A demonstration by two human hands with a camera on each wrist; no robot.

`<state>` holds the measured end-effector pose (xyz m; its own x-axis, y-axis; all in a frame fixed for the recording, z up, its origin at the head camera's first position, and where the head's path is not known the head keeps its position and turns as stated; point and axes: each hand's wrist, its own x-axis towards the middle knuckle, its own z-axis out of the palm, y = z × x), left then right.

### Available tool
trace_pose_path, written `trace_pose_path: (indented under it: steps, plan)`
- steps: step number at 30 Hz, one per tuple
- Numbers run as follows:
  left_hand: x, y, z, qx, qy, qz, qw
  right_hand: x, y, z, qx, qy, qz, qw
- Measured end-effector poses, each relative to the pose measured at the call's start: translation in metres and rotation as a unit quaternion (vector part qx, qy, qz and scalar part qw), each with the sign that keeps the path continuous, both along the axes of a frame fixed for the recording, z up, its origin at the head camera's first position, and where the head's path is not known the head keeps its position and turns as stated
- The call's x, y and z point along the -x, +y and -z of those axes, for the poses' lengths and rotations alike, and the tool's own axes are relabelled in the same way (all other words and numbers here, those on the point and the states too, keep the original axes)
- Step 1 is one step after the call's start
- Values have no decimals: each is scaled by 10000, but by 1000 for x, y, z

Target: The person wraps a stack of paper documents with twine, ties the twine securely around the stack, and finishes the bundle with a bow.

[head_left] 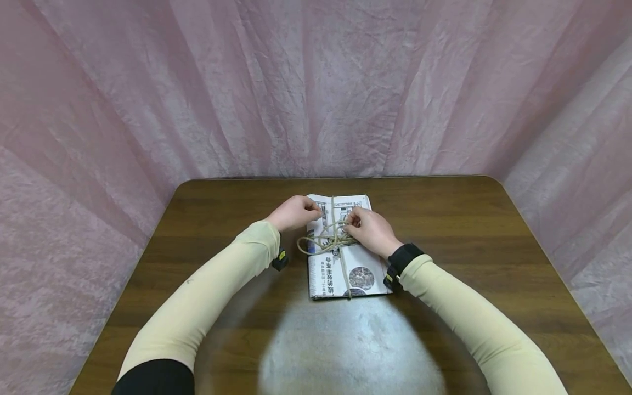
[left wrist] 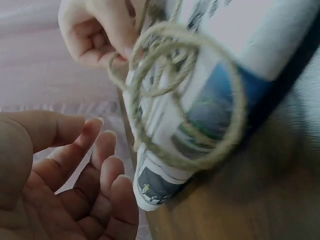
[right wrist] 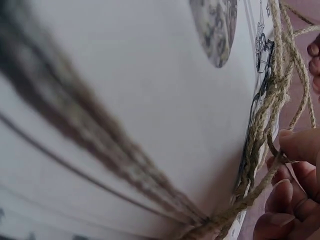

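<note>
A folded newspaper stack (head_left: 326, 274) lies on the table, bound lengthwise and crosswise by twine (head_left: 337, 240). Loops of the twine gather in a bow-like tangle near the middle, and one large loop (left wrist: 235, 115) reaches past the stack's left edge. My right hand (head_left: 371, 230) is over the right side of the stack; its thumb and fingers (right wrist: 300, 145) pinch a strand of the twine beside the tangle. At the upper left edge of the stack is my left hand (head_left: 293, 213). Its fingers (left wrist: 117, 175) are loosely bent and hold nothing, apart from the twine.
The brown wooden table (head_left: 237, 203) has rounded far corners. A pink curtain (head_left: 316, 99) hangs behind it and along both sides. Bright light reflects off the tabletop in front of the stack. Each wrist wears a black band with a small camera (head_left: 280, 260).
</note>
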<state>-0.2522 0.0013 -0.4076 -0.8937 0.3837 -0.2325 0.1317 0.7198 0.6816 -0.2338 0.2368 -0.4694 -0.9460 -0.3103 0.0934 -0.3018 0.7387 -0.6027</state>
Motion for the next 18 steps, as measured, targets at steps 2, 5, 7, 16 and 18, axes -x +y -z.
trace_pose_path:
  steps: [2,5,7,16,18]
  plan:
    - [9,5,2,39,-280,-20,9996,0,0,1,40,64,-7,10000]
    - [20,10,5,128,-812,53,9966,0,0,4,66,156,-77,9998]
    - [25,14,6,280,-1163,149,9927,-1,-1,6,73,199,-134,9997]
    - [34,29,8,480,-1781,247,9825,-1,1,3,75,272,-75,9996]
    - [34,32,9,479,-1877,277,9807,-1,2,3,47,272,-47,9996]
